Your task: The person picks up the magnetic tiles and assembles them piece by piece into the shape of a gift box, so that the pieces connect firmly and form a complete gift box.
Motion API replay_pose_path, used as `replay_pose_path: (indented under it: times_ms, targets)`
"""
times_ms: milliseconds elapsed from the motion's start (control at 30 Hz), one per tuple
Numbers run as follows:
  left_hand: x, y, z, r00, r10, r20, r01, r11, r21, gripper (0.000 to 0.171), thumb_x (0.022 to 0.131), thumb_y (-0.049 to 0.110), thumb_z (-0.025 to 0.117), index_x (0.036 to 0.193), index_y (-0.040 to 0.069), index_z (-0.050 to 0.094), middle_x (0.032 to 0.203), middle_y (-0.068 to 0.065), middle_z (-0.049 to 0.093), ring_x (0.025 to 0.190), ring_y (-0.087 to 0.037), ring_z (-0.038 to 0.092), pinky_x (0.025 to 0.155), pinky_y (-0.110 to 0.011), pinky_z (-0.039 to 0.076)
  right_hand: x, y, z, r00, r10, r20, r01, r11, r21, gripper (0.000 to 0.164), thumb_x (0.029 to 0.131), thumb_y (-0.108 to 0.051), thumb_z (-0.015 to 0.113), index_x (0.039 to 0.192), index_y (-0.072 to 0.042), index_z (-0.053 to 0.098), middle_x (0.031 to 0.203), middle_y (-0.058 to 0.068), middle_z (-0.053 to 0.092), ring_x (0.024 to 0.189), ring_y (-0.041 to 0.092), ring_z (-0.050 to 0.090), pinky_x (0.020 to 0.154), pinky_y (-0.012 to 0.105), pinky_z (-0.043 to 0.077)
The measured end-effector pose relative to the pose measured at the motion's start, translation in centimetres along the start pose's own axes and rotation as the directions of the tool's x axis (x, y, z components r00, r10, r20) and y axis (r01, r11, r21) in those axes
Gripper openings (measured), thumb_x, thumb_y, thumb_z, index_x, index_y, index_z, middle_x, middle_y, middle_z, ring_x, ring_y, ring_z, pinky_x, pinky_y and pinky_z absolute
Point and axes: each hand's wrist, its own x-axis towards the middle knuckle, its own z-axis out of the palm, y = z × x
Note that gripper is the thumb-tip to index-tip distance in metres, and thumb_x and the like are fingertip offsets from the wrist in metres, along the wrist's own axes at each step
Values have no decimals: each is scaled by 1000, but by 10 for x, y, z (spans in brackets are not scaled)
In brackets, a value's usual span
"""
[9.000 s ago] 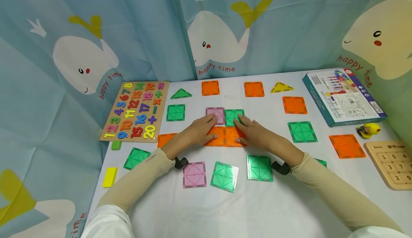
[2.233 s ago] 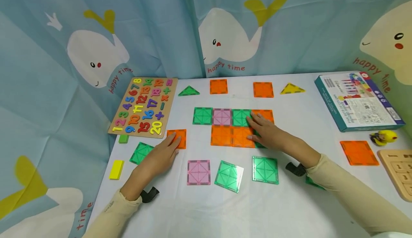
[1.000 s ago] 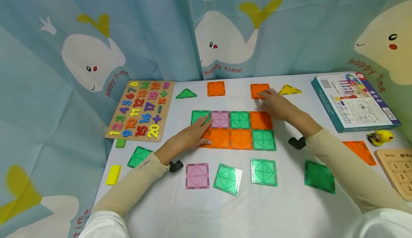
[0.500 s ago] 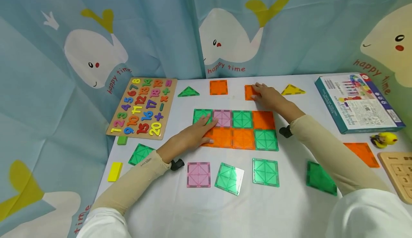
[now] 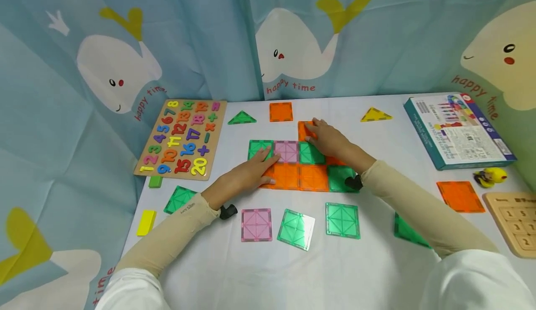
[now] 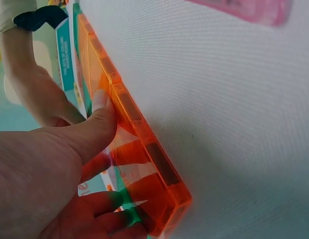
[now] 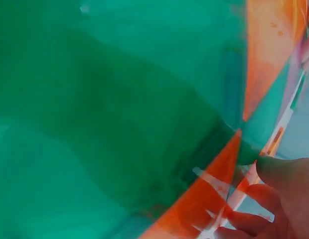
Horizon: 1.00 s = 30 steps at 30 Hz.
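Note:
My left hand [image 5: 251,171] rests with spread fingers on the left end of a block of square magnetic tiles, over a green tile [image 5: 256,148] and an orange one. In the left wrist view, my thumb lies along the near edge of the orange tile [image 6: 154,162]. The block's two rows also show a pink tile [image 5: 286,152], orange tiles [image 5: 314,178] and a green tile [image 5: 337,176]. My right hand [image 5: 331,141] touches a loose orange tile [image 5: 304,132] at the back edge of the block, behind a green tile [image 5: 310,154]. That hand hides the back-right orange tile partly.
In front lie a pink tile [image 5: 256,225] and green tiles [image 5: 296,229]. Behind are a green triangle [image 5: 242,117], an orange square [image 5: 281,112] and a yellow triangle [image 5: 375,114]. A number board [image 5: 180,138] stands left; a box [image 5: 459,131] and yellow toy [image 5: 491,177] are right.
The block has grown by several tiles on both ends. My left hand moved from an orange tile at left onto the block. My right hand slid the back orange tile left and nearer.

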Motion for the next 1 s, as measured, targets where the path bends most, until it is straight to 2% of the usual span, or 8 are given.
replay_pose_path:
  times_ms: [200,300,400,533,633,767,867,1000]
  targets:
    - [5,2,1,1000,7,0,-7,1000,11,77,106,39,62,170,21,24,178,-11,-1,165,-32,2,127,-52,29,-26,-4,9,999,-25,30,27,998,-63,67,114,-29,47,165,7,21,171,33,13,159,52,12,126,67,16]
    - [5,5,-2,1000,-16,2,16,998,67,78,104,41,64,170,22,26,178,-12,4,164,-33,10,126,-51,32,-38,-10,14,996,-39,75,46,995,-92,73,114,-33,48,165,9,15,172,31,10,160,50,10,126,66,15]
    - [11,8,-11,999,-42,6,40,988,146,84,102,45,67,169,15,26,176,-16,14,162,-33,22,126,-48,34,-44,-13,18,994,-49,96,60,992,-110,76,114,-35,47,165,9,12,173,29,8,160,48,8,127,64,15]
    - [41,6,-32,999,-36,-11,38,991,132,86,105,47,64,168,6,23,172,-19,22,158,-34,29,127,-47,31,-43,-14,20,994,-47,97,60,988,-140,76,114,-36,45,165,7,10,174,28,8,161,47,8,128,62,15]
    - [76,-3,-46,998,-35,-49,39,997,64,86,107,48,60,169,7,17,175,-19,14,161,-33,18,131,-47,21,-44,-14,21,995,-37,95,52,985,-162,76,114,-36,45,166,7,10,174,27,8,161,47,8,128,62,15]
    - [114,-16,-53,995,-58,-76,63,996,57,97,105,57,58,170,6,7,178,-16,1,165,-29,2,133,-42,9,-45,-15,22,996,-34,83,48,984,-170,75,114,-37,46,166,6,13,174,27,10,161,46,10,128,64,14]
    - [125,-18,-52,996,-70,-64,75,994,75,100,104,61,56,170,5,6,178,-15,0,165,-28,1,134,-42,8,-45,-16,21,996,-36,87,50,986,-161,75,114,-38,47,166,5,14,174,26,11,161,45,11,128,65,13]
    - [120,-13,-48,997,-62,-43,67,990,126,94,105,61,52,170,5,12,178,-13,5,165,-27,5,134,-44,8,-43,-16,18,995,-24,94,38,987,-156,76,113,-39,47,166,4,14,174,26,12,161,46,11,128,65,11]
